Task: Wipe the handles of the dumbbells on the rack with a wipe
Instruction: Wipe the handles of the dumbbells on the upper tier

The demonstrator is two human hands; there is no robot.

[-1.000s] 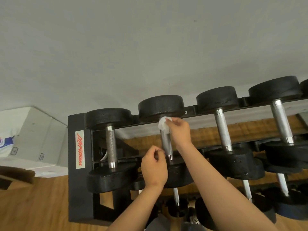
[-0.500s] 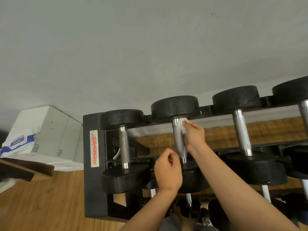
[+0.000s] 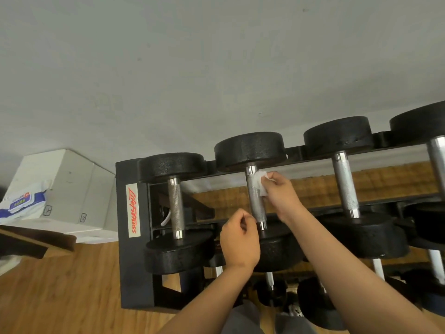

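Note:
A black rack (image 3: 134,237) carries several black dumbbells with knurled steel handles. My right hand (image 3: 280,196) pinches a small white wipe (image 3: 261,183) against the right side of the second dumbbell's handle (image 3: 255,203), near its far end. My left hand (image 3: 240,242) hovers curled in front of that dumbbell's near head (image 3: 277,251), holding nothing that I can see. The first dumbbell's handle (image 3: 175,208) stands untouched to the left. A third handle (image 3: 345,186) lies to the right.
A white box (image 3: 69,189) sits left of the rack against the grey wall, with a blue and white pack of wipes (image 3: 21,203) on it. Lower rack tiers hold more dumbbells (image 3: 317,302). The floor (image 3: 60,292) is wood.
The wipe has shifted from the top of the second handle round to its right side. The camera has swung left, so the rack sits further right. The left hand stays curled.

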